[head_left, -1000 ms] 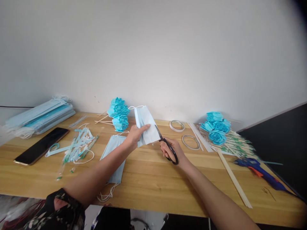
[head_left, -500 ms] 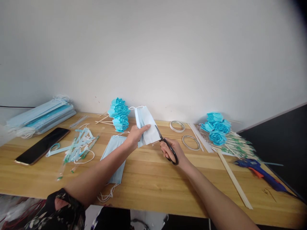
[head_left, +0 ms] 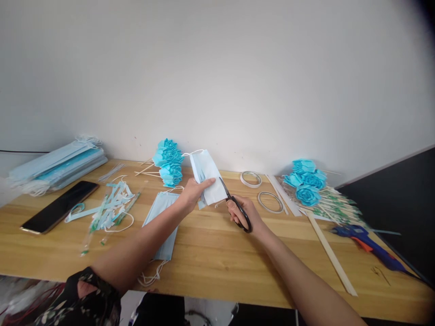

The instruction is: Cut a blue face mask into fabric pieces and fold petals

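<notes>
Middle of flat mask [head_left: 159, 204] hidden behind left forearm [head_left: 142, 240]

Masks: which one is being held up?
The mask in the left hand, by the black scissors; the other masks lie on the table, flat or stacked.

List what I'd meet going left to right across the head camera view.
Phone, cut strips, left bunch of blue flowers, held mask, scissors, nearer tape ring, right bunch of blue flowers, glue gun.

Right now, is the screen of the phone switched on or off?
Off, it appears: the phone lies face up on the table, all dark, nothing lit.
</notes>
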The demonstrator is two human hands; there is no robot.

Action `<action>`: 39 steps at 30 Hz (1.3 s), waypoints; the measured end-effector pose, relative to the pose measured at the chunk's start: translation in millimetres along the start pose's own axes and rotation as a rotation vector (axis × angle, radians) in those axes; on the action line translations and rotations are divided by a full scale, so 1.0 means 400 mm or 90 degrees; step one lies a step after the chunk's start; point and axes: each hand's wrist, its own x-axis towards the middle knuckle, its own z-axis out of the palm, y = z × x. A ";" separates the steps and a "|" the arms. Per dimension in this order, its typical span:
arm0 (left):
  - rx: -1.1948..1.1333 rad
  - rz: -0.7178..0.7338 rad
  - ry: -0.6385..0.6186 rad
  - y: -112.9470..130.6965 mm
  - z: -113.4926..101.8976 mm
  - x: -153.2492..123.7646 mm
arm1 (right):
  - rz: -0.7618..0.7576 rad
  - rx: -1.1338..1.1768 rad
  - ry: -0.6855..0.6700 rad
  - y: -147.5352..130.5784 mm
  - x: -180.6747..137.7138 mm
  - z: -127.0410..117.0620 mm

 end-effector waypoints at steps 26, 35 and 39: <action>0.013 -0.047 -0.081 -0.013 0.014 -0.021 | -0.069 -0.038 -0.036 -0.026 -0.008 0.000; 0.009 -0.043 -0.022 -0.010 0.015 -0.019 | -0.076 -0.006 -0.042 -0.020 -0.009 0.002; 0.011 -0.052 -0.013 -0.006 0.016 -0.021 | -0.078 0.005 -0.047 -0.024 -0.010 0.004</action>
